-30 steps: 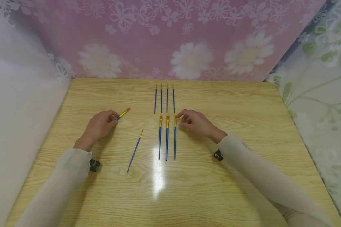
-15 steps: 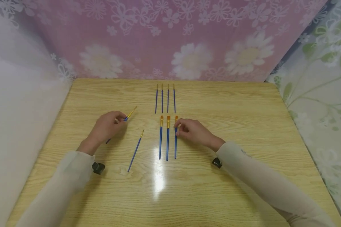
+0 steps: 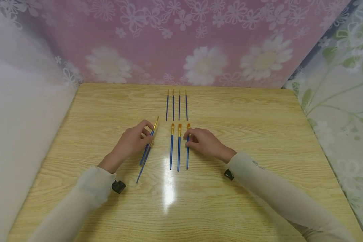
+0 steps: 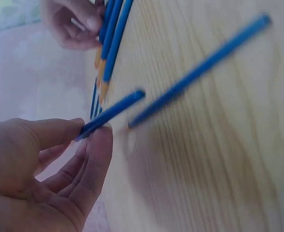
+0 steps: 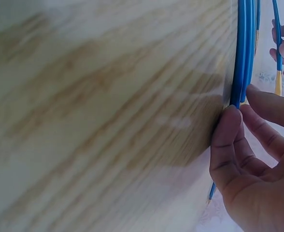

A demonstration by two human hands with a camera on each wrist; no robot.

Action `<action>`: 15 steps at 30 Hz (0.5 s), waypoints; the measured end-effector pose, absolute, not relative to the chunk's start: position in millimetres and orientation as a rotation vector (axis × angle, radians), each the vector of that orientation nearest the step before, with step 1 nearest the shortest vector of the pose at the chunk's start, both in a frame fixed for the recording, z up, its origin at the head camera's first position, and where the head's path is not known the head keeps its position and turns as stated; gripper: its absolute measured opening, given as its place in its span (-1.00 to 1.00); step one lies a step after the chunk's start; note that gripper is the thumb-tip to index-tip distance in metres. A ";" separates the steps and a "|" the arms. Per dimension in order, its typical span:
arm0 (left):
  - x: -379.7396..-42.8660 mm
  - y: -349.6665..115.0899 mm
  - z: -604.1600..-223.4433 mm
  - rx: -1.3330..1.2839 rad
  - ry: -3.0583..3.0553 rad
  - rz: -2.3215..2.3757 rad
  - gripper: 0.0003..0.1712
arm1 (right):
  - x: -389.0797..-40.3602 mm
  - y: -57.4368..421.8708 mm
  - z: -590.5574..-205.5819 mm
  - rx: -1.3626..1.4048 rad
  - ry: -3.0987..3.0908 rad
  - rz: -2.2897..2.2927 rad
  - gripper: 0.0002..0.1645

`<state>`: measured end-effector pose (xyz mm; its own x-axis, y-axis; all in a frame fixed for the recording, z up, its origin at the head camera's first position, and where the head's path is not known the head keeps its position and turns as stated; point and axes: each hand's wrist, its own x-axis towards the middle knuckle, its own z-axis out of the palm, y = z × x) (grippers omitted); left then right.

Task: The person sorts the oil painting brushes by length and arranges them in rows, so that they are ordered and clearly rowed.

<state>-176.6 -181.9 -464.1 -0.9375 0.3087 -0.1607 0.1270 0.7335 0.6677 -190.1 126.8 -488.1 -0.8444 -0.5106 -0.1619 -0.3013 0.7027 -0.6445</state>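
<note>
My left hand (image 3: pixel 133 139) pinches a blue-handled paintbrush (image 3: pixel 155 125) between thumb and fingers, bristles pointing away from me. In the left wrist view, the held handle's end (image 4: pixel 127 100) is above the table. Just beneath it in the head view lies a thinner paintbrush (image 3: pixel 142 168) on a slant. My right hand (image 3: pixel 204 142) holds the rightmost of three flat paintbrushes (image 3: pixel 187 161) near its metal collar, finger and thumb on either side, while the brush lies on the table. Left of it are the middle flat brush (image 3: pixel 179 154) and the left flat brush (image 3: pixel 171 153).
Several thin paintbrushes (image 3: pixel 173 107) lie in an upright row behind the flat ones, tips toward the back. The wood-grain table (image 3: pixel 245 111) meets a pink floral curtain (image 3: pixel 154 50) at its far edge. Pale cloth hangs at both sides.
My left hand has carried its paintbrush rightward, turning it steeper, until it overlaps the slanted thin brush in view. My right hand moved slightly toward me onto the rightmost flat brush.
</note>
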 end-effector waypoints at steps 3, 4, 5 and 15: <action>-173.9 -170.3 -465.9 0.369 2.636 1.030 -0.75 | -189.4 126.2 -488.1 -0.645 2.597 -0.882 -0.78; -172.9 -166.9 -466.2 0.376 2.620 1.044 -0.76 | -189.0 125.9 -488.4 -0.644 2.604 -0.876 -0.79; -171.6 -163.6 -466.5 0.374 2.602 1.062 -0.76 | -188.8 125.9 -488.6 -0.647 2.608 -0.871 -0.79; -166.4 -139.4 -476.4 0.392 2.666 0.965 -0.74 | -187.9 126.1 -490.0 -0.684 2.621 -0.876 -0.81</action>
<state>-166.4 -139.4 -476.4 -0.9244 0.3430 -0.1666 0.1569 0.7403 0.6537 -187.9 126.1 -490.0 -0.8440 -0.5220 -0.1229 -0.3432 0.7019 -0.6241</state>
